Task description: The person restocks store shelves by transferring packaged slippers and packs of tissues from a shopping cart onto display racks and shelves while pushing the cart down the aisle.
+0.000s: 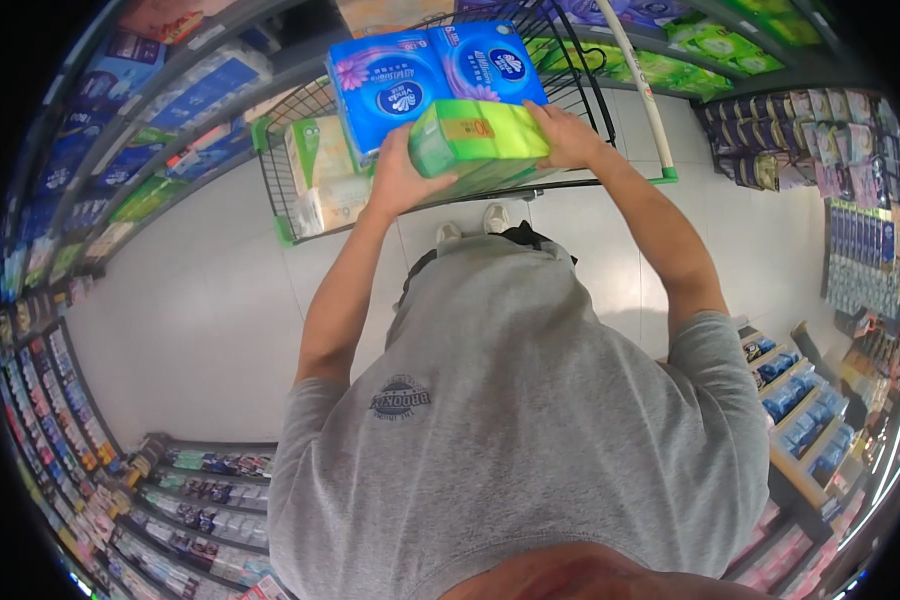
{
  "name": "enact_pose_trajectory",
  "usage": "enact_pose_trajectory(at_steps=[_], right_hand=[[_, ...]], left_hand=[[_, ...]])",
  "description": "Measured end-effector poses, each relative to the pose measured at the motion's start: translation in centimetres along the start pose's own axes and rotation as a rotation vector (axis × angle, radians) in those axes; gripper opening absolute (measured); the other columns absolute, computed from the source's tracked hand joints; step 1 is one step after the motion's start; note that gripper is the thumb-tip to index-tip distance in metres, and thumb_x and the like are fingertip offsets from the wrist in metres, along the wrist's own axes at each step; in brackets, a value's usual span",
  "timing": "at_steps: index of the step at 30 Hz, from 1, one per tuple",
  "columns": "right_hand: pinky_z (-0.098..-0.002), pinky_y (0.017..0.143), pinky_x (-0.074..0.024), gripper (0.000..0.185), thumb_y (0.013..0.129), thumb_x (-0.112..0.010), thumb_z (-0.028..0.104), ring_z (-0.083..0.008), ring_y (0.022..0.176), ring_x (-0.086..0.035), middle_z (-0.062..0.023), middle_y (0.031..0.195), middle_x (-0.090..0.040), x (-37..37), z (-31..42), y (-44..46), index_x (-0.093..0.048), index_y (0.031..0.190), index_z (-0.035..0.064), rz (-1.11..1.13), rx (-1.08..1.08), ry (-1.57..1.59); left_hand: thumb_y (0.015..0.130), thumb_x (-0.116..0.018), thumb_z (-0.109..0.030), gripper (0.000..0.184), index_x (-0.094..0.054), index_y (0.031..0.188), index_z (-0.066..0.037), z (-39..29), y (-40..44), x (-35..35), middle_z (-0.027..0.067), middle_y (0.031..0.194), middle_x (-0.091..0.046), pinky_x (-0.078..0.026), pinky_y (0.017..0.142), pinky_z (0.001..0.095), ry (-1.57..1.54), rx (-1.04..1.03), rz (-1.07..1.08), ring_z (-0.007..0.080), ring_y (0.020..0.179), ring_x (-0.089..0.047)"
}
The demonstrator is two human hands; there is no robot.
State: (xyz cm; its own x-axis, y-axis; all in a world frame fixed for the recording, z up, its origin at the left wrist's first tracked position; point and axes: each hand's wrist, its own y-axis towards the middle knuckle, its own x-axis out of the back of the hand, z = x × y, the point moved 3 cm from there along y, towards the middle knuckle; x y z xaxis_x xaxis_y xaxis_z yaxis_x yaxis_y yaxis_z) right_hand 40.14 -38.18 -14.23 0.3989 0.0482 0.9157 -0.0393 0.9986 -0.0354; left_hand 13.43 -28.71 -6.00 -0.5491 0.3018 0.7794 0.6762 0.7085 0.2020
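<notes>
A green multipack of tissues (482,135) is held between my two hands at the near side of a shopping cart (310,212). My left hand (402,172) grips its left end, and my right hand (567,137) clasps the right end. Just beyond it, two blue tissue packs (390,85) with pink and purple flower prints rest in the cart, partly covered by the green pack. A white-and-green pack (322,158) and a beige pack (335,204) lie in the cart left of my left hand. The underside of the green pack is hidden.
Shelves of packaged paper goods (185,95) run along the left and far sides. The cart's pale handle bar (642,85) stands at the right. Hanging goods (795,130) line the right side, with bins of blue packets (805,415) lower down. Pale floor tiles (200,330) surround my feet.
</notes>
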Motion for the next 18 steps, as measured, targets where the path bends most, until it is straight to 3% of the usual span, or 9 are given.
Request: enact_pose_trajectory(at_steps=[3, 7, 8, 11, 13, 14, 15, 18], right_hand=[[-0.0452, 0.094, -0.0444, 0.109, 0.056, -0.085, 0.026, -0.0423, 0.110, -0.052, -0.0255, 0.122, -0.048, 3.7, 1.0, 0.8, -0.021, 0.143, 0.0106, 0.013, 0.027, 0.007], [-0.0435, 0.096, -0.0438, 0.104, 0.052, -0.085, 0.023, -0.0379, 0.113, -0.052, -0.0232, 0.126, -0.049, 10.7, 3.1, 2.4, -0.032, 0.140, 0.0082, 0.016, 0.065, 0.041], [-0.0423, 0.095, -0.0441, 0.100, 0.051, -0.084, 0.022, -0.0361, 0.112, -0.053, -0.0220, 0.125, -0.052, 12.3, 3.1, 2.9, -0.036, 0.137, 0.0072, -0.020, 0.101, 0.046], [-0.0346, 0.093, -0.0451, 0.091, 0.050, -0.083, 0.017, -0.0307, 0.105, -0.059, -0.0208, 0.111, -0.061, 17.5, 3.9, 3.6, -0.046, 0.131, -0.0003, 0.019, 0.118, 0.250], [-0.0342, 0.092, -0.0450, 0.090, 0.052, -0.082, 0.014, -0.0288, 0.110, -0.057, -0.0201, 0.117, -0.059, 22.9, 7.7, 2.1, -0.044, 0.132, -0.0008, 0.094, 0.093, 0.275], [-0.0369, 0.086, -0.0467, 0.065, 0.060, -0.080, 0.022, -0.0291, 0.102, -0.059, -0.0192, 0.109, -0.062, 25.6, 9.5, 2.1, -0.056, 0.116, 0.0011, 0.077, 0.117, 0.192], [-0.0352, 0.078, -0.0496, 0.069, 0.051, -0.084, 0.025, -0.0238, 0.089, -0.063, -0.0149, 0.097, -0.066, 26.6, 9.7, 2.4, -0.059, 0.111, 0.0021, 0.016, 0.133, 0.220], [-0.0362, 0.080, -0.0491, 0.071, 0.051, -0.084, 0.027, -0.0269, 0.092, -0.063, -0.0176, 0.101, -0.065, 29.5, 10.8, 2.5, -0.058, 0.112, -0.0003, 0.087, 0.083, 0.290]], left_hand=[[0.053, -0.086, -0.032, 0.088, -0.046, 0.123, 0.004, -1.1, 1.4, 2.6, 0.0208, 0.112, -0.055, -0.044, 0.091, 0.0399, -0.076, 0.066, 0.055, 0.0326, 0.105, -0.054], [0.054, -0.087, -0.033, 0.085, -0.048, 0.119, 0.005, -2.4, 3.7, 7.1, 0.0192, 0.107, -0.060, -0.046, 0.088, 0.0362, -0.148, 0.006, -0.018, 0.0287, 0.100, -0.059], [0.056, -0.086, -0.030, 0.080, -0.049, 0.117, 0.006, -2.6, 4.2, 7.8, 0.0183, 0.105, -0.062, -0.047, 0.087, 0.0350, -0.207, -0.081, -0.065, 0.0271, 0.097, -0.060], [0.058, -0.085, -0.026, 0.075, -0.049, 0.115, 0.006, -3.5, 5.6, 9.9, 0.0173, 0.104, -0.061, -0.048, 0.084, 0.0345, -0.354, -0.051, -0.101, 0.0251, 0.096, -0.060], [0.063, -0.081, -0.017, 0.063, -0.050, 0.113, 0.005, -5.0, 6.0, 11.0, 0.0169, 0.102, -0.061, -0.049, 0.080, 0.0326, -0.527, -0.021, -0.161, 0.0225, 0.092, -0.061], [0.063, -0.080, -0.014, 0.061, -0.050, 0.113, 0.005, -4.0, 6.6, 12.0, 0.0167, 0.101, -0.061, -0.049, 0.080, 0.0322, -0.611, -0.033, -0.178, 0.0225, 0.091, -0.061], [0.064, -0.078, -0.011, 0.058, -0.051, 0.112, 0.005, -4.1, 7.0, 12.6, 0.0164, 0.101, -0.061, -0.049, 0.080, 0.0318, -0.694, -0.044, -0.193, 0.0224, 0.090, -0.061], [0.066, -0.072, -0.005, 0.054, -0.051, 0.114, 0.006, -5.1, 7.8, 13.9, 0.0151, 0.102, -0.061, -0.047, 0.083, 0.0310, -0.906, -0.100, -0.245, 0.0224, 0.091, -0.060]])
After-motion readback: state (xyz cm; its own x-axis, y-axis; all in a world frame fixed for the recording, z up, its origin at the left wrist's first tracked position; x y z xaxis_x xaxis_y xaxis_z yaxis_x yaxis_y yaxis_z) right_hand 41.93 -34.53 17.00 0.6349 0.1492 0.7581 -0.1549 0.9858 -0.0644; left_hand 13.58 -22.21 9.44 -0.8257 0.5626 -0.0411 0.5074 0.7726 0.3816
